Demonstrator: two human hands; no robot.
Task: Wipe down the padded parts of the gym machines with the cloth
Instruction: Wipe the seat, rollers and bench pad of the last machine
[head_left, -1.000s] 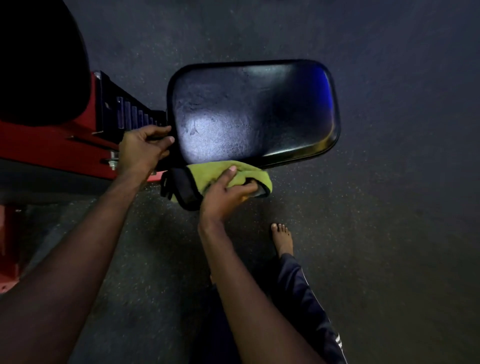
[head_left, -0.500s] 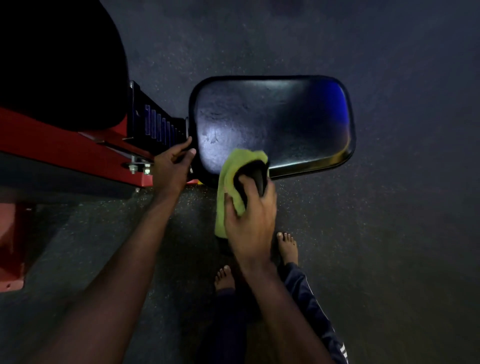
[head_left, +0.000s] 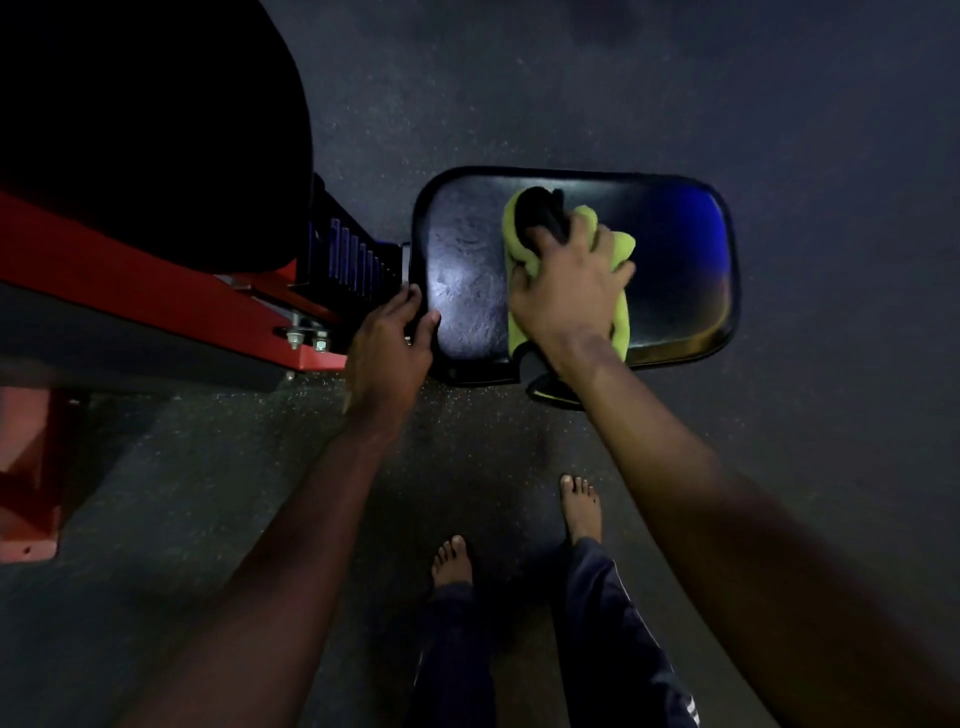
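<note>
Mid-wipe on the black seat pad (head_left: 675, 249), centre-right of frame, fixed to the red frame (head_left: 156, 301) at left; pressing the yellow-green cloth (head_left: 619, 248) down approx. mid-pad with the right hand (head_left: 566, 296), fingers curled over the bunched black part of it; bit blurred, so can't tell the exact finger lie. Steadying the pad with the left hand (head_left: 387, 348) at its left edge; thumb on the top face, fingers against the side by the bracket, pinching that edge. Cloth on the pad, near end hanging over the front edge at lower centre. Dull smears on the left part of the pad under the light; right part dark w/ blue glare, so can't tell if clean there. Judged: wiping step in hand, seat pad only partly covered. Next move prob. calls for sweeping the cloth over to the right end & corners w/ firm, flat pressure, left hand bracing; then on to the big dark back pad (head_left: 145, 130) at upper left of frame.
</note>
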